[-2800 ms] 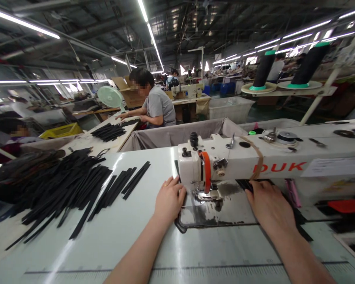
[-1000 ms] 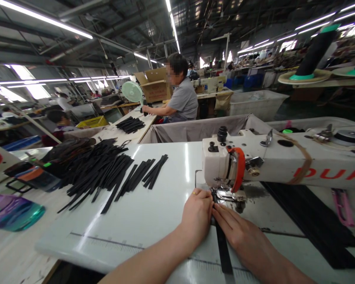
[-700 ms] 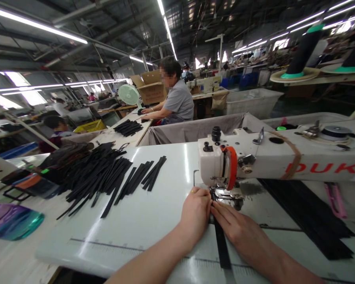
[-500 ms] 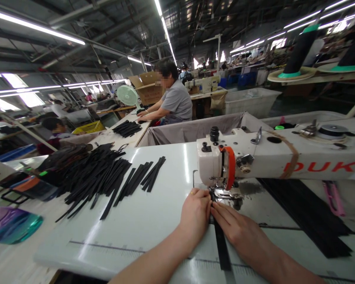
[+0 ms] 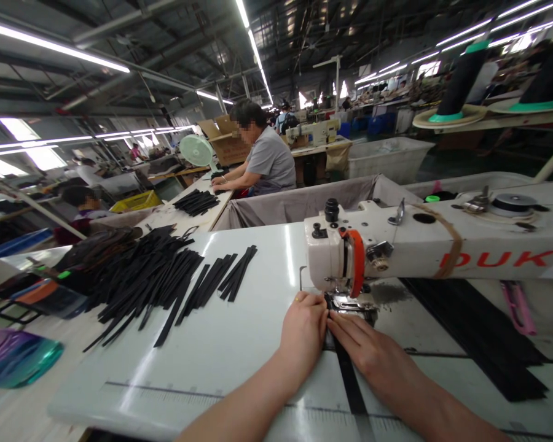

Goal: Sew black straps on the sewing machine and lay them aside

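Observation:
A black fabric strip (image 5: pixel 349 380) runs from beneath the head of a white sewing machine (image 5: pixel 329 252) down toward the table's front edge. At the metal presser foot (image 5: pixel 350 304), my left hand (image 5: pixel 304 328) is closed on the strip's upper end, fingers bent. Close against it, my right hand (image 5: pixel 366 350) pinches the same strip from the right, its fingertips touching the left hand's. The hands cover the strip's edge at the needle. Its lower end hangs loose and slants slightly right.
Loose black strips (image 5: pixel 142 276) lie piled on the left of the table (image 5: pixel 253 350). Longer black strips (image 5: pixel 479 344) lie under the machine arm, beside pink snips (image 5: pixel 518 307). A purple-teal bottle (image 5: pixel 23 359) is at far left. A co-worker (image 5: pixel 270 156) sits beyond.
The strip's lower end has swung slightly right and up, so it slants more. Both hands stay at the presser foot, nearly still. The view has shifted slightly.

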`<state>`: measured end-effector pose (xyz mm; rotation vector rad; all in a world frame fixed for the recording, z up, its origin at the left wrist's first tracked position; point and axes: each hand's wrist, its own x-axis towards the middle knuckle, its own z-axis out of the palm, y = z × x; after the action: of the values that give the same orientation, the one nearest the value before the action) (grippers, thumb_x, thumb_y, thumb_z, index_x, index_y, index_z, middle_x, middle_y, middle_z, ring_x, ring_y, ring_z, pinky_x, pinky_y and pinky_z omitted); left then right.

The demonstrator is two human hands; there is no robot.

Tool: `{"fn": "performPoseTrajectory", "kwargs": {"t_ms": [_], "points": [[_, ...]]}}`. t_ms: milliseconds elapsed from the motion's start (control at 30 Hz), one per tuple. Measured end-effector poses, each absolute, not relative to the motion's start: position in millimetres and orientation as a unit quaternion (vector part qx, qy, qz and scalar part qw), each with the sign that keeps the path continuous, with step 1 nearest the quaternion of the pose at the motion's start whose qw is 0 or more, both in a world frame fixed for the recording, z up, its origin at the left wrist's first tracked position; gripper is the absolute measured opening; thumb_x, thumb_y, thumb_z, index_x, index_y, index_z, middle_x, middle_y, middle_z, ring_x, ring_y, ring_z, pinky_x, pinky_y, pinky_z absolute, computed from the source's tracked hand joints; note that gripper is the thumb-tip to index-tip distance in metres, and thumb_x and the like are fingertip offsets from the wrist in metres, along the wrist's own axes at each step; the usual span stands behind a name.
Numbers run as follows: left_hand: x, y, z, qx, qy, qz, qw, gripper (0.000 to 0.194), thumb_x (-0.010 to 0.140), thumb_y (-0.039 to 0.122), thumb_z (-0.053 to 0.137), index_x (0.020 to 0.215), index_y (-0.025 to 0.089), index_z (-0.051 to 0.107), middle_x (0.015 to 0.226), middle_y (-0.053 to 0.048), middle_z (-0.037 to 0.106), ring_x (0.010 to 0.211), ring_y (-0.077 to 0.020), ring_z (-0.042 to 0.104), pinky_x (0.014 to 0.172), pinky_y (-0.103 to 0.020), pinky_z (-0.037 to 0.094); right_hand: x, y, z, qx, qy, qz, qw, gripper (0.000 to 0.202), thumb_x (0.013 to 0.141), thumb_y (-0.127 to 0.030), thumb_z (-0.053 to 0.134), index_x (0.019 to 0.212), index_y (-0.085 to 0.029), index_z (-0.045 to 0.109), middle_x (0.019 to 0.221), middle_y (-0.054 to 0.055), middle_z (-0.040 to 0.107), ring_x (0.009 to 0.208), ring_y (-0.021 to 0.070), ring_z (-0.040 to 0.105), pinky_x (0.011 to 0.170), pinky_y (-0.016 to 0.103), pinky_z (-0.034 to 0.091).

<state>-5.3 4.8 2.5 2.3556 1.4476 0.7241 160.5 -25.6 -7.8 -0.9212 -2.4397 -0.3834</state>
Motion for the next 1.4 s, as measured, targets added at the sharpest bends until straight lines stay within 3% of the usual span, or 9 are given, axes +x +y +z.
{"fn": "performPoseTrajectory", "kwargs": {"t_ms": [233,467,667,1000,1400], "points": [[-7.1,7.6,0.8,0.816,0.492,0.268,0.144,0.022,0.092,0.012,0.051,0.074,0.016,0.063,0.103,-0.006,0.069,0.093,-0.0219,0.055,0.088,-0.037,0.048,169.7,-21.4,-9.4,-0.345,-0.897,-0.083,0.262,0.042,0.082,0.004,0.038,0.113,-0.011,0.063,0.106,0.012,0.068,0.1,0.0253,0.064,0.08,0.037,0.06],[-7.1,5.3,1.6,0.818,0.485,0.276,0.141,0.022,0.091,0.01,0.051,0.075,0.016,0.065,0.099,-0.005,0.069,0.093,-0.0226,0.054,0.087,-0.038,0.049,177.2,-24.6,-4.3,-0.326,-0.905,0.02,0.272,0.026,0.087,-0.005,0.046,0.096,-0.018,0.066,0.091,0.006,0.067,0.087,0.023,0.062,0.078,0.037,0.055],[-6.4,3.8,1.3,0.814,0.493,0.271,0.143,0.022,0.092,0.01,0.048,0.082,0.016,0.066,0.107,-0.007,0.069,0.096,-0.0233,0.054,0.091,-0.04,0.05,178.5,-24.0,0.4,-0.323,-0.902,0.049,0.283,0.027,0.088,-0.007,0.045,0.093,-0.019,0.068,0.088,0.005,0.067,0.085,0.0225,0.06,0.081,0.039,0.053],[-4.0,1.7,6.9,0.819,0.502,0.241,0.139,0.022,0.093,0.011,0.047,0.08,0.016,0.064,0.107,-0.007,0.068,0.096,-0.0241,0.054,0.09,-0.041,0.05,179.2,-13.4,-4.2,-0.349,-0.898,-0.031,0.265,0.036,0.083,-0.005,0.046,0.113,-0.017,0.064,0.107,0.008,0.069,0.098,0.0218,0.062,0.088,0.038,0.053],[-2.0,4.3,7.1,0.825,0.498,0.236,0.128,0.023,0.095,0.013,0.044,0.083,0.016,0.063,0.102,-0.008,0.068,0.095,-0.0236,0.054,0.088,-0.04,0.05,175.6,-14.6,-4.2,-0.353,-0.9,-0.086,0.24,0.042,0.079,0.0,0.044,0.115,-0.013,0.061,0.106,0.01,0.069,0.093,0.0236,0.064,0.083,0.039,0.056]]}}
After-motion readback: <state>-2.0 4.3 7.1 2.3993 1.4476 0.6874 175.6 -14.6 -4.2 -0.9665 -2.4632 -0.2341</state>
